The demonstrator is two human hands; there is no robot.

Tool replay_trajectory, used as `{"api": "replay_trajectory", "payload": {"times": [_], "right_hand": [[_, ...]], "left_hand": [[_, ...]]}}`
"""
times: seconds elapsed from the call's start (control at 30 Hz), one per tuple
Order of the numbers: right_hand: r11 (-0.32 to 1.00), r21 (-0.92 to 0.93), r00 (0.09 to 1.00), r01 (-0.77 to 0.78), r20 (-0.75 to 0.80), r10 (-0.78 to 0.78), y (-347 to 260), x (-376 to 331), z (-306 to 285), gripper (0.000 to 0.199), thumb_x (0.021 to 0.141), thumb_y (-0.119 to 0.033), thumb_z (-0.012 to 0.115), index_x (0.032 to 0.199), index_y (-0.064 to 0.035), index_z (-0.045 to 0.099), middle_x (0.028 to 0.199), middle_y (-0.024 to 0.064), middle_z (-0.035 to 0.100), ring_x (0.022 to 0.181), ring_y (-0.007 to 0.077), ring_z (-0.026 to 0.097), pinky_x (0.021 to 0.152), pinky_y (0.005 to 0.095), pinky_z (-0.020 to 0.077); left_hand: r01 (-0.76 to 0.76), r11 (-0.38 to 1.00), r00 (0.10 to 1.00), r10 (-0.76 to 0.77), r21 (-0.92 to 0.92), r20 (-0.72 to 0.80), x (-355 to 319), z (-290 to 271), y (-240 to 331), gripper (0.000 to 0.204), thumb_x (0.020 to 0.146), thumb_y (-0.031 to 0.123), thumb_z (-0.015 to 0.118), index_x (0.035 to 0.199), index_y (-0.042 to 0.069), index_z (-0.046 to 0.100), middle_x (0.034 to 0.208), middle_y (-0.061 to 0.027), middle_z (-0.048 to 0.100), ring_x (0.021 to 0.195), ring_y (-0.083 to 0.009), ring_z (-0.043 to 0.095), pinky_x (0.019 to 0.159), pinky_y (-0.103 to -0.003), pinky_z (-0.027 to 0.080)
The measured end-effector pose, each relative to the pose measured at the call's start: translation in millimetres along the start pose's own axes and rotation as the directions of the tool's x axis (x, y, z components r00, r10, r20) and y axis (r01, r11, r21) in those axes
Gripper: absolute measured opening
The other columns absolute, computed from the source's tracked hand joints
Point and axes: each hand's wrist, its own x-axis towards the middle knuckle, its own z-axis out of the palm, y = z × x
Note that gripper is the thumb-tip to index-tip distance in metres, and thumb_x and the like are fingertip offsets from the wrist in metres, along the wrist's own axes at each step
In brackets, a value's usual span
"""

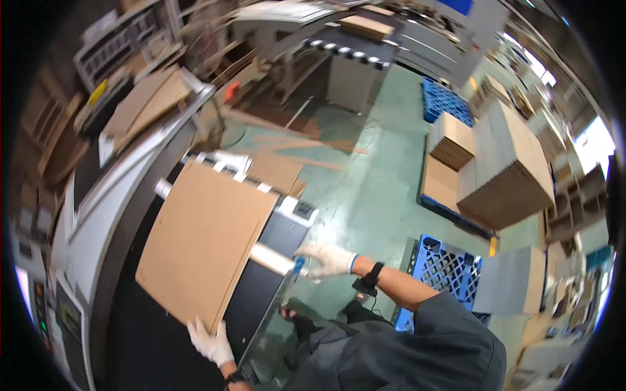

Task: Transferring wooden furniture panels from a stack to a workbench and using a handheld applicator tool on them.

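A large brown cardboard sheet lies aslant on a black machine bed. My left hand, in a white glove, touches the sheet's near edge with its fingers apart. Also gloved, my right hand is at the bed's right edge. Its fingers reach leftward, apart, beside the blue end piece of a pale bar. Whether they touch that piece is too blurred to tell. The bar's other part is hidden by the sheet.
Left of the bed stands a white-sided machine with more cardboard on top. At right, tall cardboard stacks stand on a pallet. Nearer is a blue plastic pallet beside a grey stack. Another machine stands beyond.
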Motion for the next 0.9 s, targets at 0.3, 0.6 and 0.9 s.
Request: {"api": "replay_trajectory", "payload": {"times": [0.3, 0.6, 0.9], "right_hand": [[0.922, 0.096, 0.927, -0.374, 0.061, 0.370, 166, -223, -47, 0.052, 0.091, -0.041, 0.067, 0.128, -0.0047, 0.063, 0.115, 0.0199, 0.070, 0.109, 0.0389, 0.067, 0.094, 0.0462, 0.0527], [0.816, 0.114, 0.824, -0.566, 0.114, 0.555, 264, -282, -158, 0.047, 0.090, -0.043, 0.066, 0.121, -0.0067, 0.067, 0.108, 0.0184, 0.072, 0.103, 0.0373, 0.068, 0.089, 0.0457, 0.0519], [0.801, 0.192, 0.794, -0.567, -0.131, 0.593, 431, -252, -300, 0.041, 0.089, -0.039, 0.065, 0.115, -0.0080, 0.071, 0.109, 0.0208, 0.073, 0.104, 0.0398, 0.069, 0.090, 0.0473, 0.0531]], "left_hand": [[0.021, 0.956, 0.943, 0.079, 0.294, -0.324, -133, 43, 64, 0.051, 0.100, 0.035, 0.065, 0.137, -0.001, 0.060, 0.124, -0.0212, 0.069, 0.114, -0.0360, 0.066, 0.102, -0.044, 0.051], [-0.248, 0.965, 0.914, 0.264, -0.090, 0.310, -80, 178, 306, 0.042, 0.096, 0.032, 0.065, 0.128, 0.006, 0.065, 0.118, -0.0197, 0.072, 0.110, -0.0364, 0.069, 0.097, -0.046, 0.054], [-0.388, 0.921, 0.216, 0.049, 0.040, 0.975, -38, 395, 440, 0.034, 0.091, 0.030, 0.065, 0.120, 0.013, 0.071, 0.111, -0.0182, 0.074, 0.106, -0.0369, 0.071, 0.092, -0.048, 0.057]]}}
